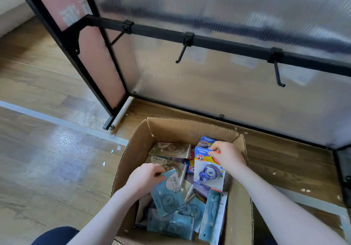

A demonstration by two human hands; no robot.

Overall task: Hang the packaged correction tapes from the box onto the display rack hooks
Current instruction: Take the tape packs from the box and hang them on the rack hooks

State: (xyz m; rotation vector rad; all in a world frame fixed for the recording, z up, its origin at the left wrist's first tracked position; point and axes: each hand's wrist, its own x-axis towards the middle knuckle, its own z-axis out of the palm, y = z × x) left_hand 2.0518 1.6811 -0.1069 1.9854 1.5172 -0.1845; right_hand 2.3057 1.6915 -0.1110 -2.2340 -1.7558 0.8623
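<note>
Both hands reach into the cardboard box (235, 197): the left hand (144, 180) pinches a pale-blue correction tape pack (168, 193) hanging toward 5 o'clock, the right hand (228, 157) pinches a blue "PET"-labelled pack (207, 170) hanging toward 7 o'clock.

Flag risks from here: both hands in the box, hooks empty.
1. Left hand pinches only the corner of a teal pack; that grip could slip on lifting.
2. Right hand holds the blue pack at its top edge, perhaps covering the hang hole.
3. Loose packs overlap in the box; neighbours may snag.
</note>
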